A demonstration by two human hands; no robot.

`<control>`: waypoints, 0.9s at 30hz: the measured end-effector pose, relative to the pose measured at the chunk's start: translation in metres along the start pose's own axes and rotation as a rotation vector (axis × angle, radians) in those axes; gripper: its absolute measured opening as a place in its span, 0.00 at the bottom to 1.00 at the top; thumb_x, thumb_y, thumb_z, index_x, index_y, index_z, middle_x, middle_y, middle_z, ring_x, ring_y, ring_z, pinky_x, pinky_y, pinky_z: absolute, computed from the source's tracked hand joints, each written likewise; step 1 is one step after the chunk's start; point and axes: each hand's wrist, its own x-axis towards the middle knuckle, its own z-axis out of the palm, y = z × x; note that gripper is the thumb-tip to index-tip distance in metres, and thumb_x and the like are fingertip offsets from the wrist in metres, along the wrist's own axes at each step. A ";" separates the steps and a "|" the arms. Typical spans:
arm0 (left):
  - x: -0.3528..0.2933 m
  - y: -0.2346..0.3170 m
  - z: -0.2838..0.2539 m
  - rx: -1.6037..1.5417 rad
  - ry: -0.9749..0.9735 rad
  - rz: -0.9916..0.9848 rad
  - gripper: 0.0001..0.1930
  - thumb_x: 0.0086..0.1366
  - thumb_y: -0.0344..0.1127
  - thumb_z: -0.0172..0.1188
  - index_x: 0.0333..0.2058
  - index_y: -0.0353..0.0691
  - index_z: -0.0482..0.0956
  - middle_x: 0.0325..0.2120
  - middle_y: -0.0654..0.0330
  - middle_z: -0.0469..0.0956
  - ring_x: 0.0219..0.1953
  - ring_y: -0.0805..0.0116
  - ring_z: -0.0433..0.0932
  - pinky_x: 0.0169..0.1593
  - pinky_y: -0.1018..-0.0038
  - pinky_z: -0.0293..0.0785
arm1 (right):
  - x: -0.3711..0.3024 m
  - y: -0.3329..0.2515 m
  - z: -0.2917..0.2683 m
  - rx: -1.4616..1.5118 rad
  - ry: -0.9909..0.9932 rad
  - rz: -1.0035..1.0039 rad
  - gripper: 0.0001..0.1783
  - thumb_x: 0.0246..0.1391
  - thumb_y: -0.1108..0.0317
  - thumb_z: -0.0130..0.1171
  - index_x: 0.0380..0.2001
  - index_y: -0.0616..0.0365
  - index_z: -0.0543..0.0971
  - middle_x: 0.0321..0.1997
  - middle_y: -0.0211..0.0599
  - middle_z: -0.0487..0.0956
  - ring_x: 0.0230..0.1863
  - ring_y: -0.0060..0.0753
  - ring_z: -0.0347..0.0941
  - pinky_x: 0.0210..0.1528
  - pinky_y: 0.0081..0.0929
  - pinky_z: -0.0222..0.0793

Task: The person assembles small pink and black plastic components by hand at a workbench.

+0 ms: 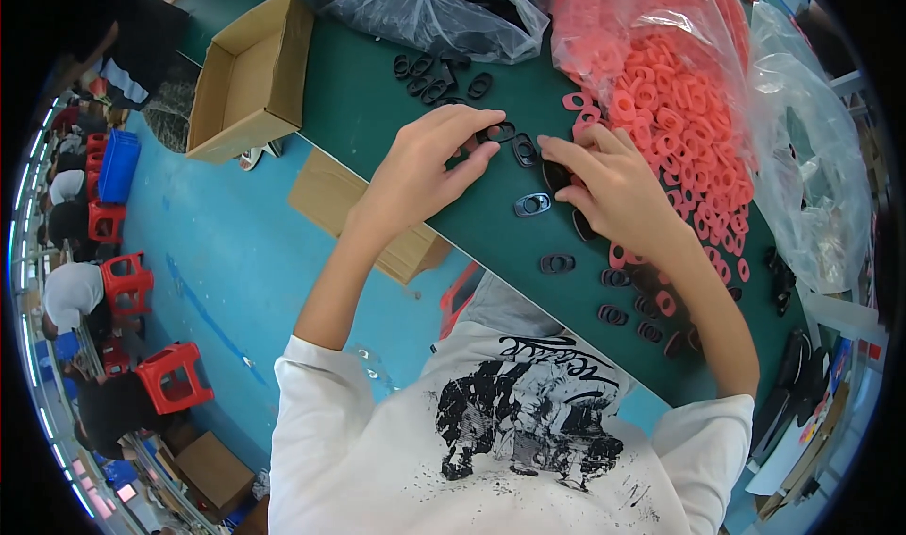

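Observation:
My left hand point(425, 162) curls its index finger and thumb around a small black oval ring piece point(503, 132) just above the green table. Between the thumb and fingers of my right hand point(613, 186) is a dark oval piece point(554, 175), partly covered by them. Another black ring piece point(525, 150) lies between the two hands. Below it sits a shinier oval piece point(531, 205) with a bluish gleam. A dark oval part point(583, 225) shows under the right hand, and a black two-holed piece point(557, 264) lies nearer me.
Loose coral-pink rings point(675, 110) spill from a plastic bag at right. Black pieces point(436, 78) lie beyond my left hand, before a clear bag point(425, 11). Other pieces point(613, 314) rest near my right forearm. An open cardboard box point(250, 77) stands at the table's left edge.

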 end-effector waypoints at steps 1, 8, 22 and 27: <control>0.000 -0.001 0.000 -0.004 -0.005 0.002 0.15 0.60 0.25 0.65 0.47 0.35 0.79 0.33 0.57 0.79 0.30 0.67 0.80 0.32 0.74 0.76 | -0.002 -0.002 0.000 0.009 0.008 0.001 0.26 0.42 0.72 0.70 0.49 0.60 0.79 0.41 0.40 0.79 0.43 0.42 0.72 0.51 0.37 0.68; 0.019 0.007 0.002 -0.048 -0.017 -0.051 0.11 0.62 0.28 0.64 0.43 0.35 0.79 0.28 0.59 0.79 0.26 0.70 0.77 0.30 0.76 0.72 | -0.006 0.000 -0.021 0.093 -0.012 0.045 0.28 0.41 0.76 0.70 0.50 0.60 0.78 0.42 0.38 0.80 0.43 0.38 0.74 0.49 0.37 0.70; 0.070 0.010 0.039 0.001 -0.411 -0.086 0.08 0.64 0.35 0.61 0.30 0.37 0.85 0.25 0.54 0.79 0.31 0.54 0.78 0.37 0.63 0.74 | -0.055 0.017 -0.049 0.093 0.219 0.198 0.14 0.51 0.82 0.60 0.42 0.64 0.80 0.33 0.39 0.80 0.34 0.31 0.77 0.37 0.26 0.71; 0.072 0.008 0.041 0.036 -0.445 0.083 0.06 0.62 0.33 0.61 0.32 0.38 0.83 0.29 0.56 0.77 0.35 0.55 0.77 0.40 0.62 0.74 | -0.085 0.016 -0.066 0.079 0.223 0.330 0.13 0.50 0.84 0.59 0.40 0.64 0.80 0.31 0.38 0.79 0.31 0.31 0.75 0.35 0.24 0.69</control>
